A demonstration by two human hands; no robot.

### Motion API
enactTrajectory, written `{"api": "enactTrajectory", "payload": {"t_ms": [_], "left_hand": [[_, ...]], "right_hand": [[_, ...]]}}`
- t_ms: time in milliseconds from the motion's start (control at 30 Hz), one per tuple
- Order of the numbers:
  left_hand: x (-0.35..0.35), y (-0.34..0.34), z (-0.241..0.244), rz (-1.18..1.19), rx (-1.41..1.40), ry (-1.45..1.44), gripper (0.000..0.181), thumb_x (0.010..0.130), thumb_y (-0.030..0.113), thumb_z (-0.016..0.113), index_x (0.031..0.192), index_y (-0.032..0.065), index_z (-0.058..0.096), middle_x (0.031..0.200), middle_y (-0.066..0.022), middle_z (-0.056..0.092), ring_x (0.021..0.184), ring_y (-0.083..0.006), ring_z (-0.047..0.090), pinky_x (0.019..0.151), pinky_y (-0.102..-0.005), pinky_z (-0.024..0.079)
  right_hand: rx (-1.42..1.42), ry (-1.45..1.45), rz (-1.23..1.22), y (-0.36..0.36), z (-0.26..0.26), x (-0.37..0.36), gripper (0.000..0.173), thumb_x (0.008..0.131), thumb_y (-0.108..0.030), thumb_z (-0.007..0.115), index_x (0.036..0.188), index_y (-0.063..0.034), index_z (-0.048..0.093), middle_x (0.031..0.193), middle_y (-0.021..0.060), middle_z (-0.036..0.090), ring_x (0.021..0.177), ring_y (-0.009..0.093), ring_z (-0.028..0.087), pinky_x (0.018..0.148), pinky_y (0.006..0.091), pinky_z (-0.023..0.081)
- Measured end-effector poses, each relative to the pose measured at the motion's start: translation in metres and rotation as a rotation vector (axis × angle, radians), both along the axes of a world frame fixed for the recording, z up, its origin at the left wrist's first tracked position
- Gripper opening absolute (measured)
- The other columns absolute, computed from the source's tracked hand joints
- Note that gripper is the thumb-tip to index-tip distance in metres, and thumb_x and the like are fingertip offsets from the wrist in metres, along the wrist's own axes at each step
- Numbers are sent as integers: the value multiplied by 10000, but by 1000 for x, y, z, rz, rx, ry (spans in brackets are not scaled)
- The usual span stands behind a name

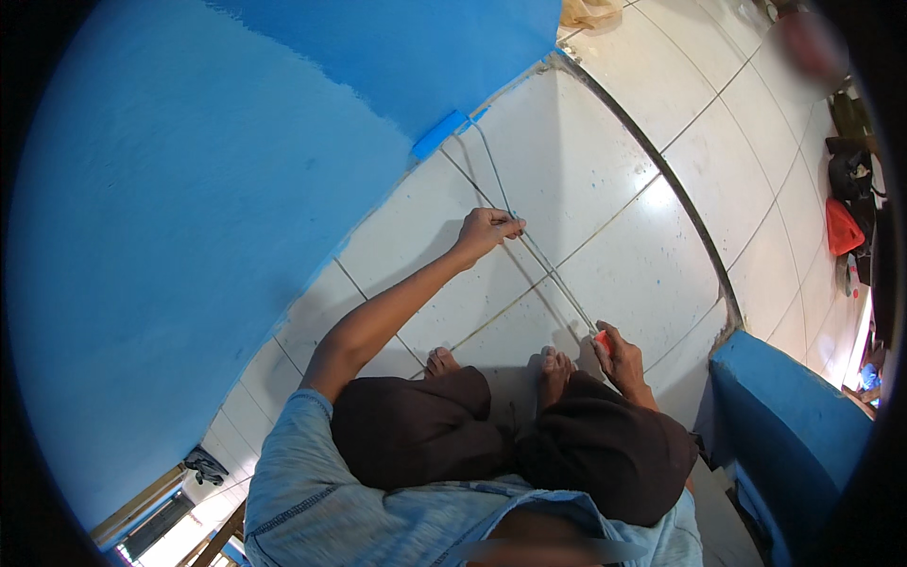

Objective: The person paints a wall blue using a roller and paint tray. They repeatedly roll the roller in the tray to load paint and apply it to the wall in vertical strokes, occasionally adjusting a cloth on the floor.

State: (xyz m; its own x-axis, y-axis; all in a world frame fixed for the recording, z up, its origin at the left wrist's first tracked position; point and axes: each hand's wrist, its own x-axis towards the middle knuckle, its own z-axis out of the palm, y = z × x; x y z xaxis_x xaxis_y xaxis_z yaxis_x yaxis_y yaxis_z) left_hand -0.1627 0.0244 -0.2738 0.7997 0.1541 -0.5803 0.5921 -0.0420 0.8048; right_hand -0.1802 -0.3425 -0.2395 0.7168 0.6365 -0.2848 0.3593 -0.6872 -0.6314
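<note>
A paint roller (439, 135) with a bright blue sleeve rests against the foot of the wall (212, 177), where brighter blue paint covers part of a paler blue. Its thin metal rod runs down across the white tiles towards me. My left hand (490, 230) pinches the rod partway along, below the bend of the frame. Around the red-orange handle (604, 341) at the near end, my right hand (620, 360) is closed. The handle is mostly hidden by the fingers.
White floor tiles (623, 262) bear small blue spots. A dark raised edge (659, 159) curves along the right, ending at a low blue wall (779, 397). A yellowish plastic bag (592, 13) lies at the top; a red item (843, 227) lies far right.
</note>
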Motion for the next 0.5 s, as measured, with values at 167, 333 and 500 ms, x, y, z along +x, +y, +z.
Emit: {"api": "enactTrajectory", "payload": {"t_ms": [167,333,500], "left_hand": [[-2,0,29,13,-12,-54,278,833,311,695,827,33,701,785,-40,682,791,-111,628,693,-265,474],[-2,5,60,-1,11,-204,250,825,271,711,804,22,707,756,-42,678,766,-98,611,702,-252,465],[-2,8,60,-17,103,-250,255,815,278,724,782,26,708,716,-42,679,690,-99,624,665,-248,485]], "right_hand": [[56,13,-14,-3,8,1,396,843,-206,665,1199,-81,548,862,178,665,718,325,665,614,369,525],[97,13,-48,-3,13,-2,403,828,-200,678,1194,-76,563,864,175,667,715,313,668,612,359,524],[96,28,-52,1,14,-2,398,825,-184,675,1191,-72,568,845,165,664,702,306,666,600,355,519]]}}
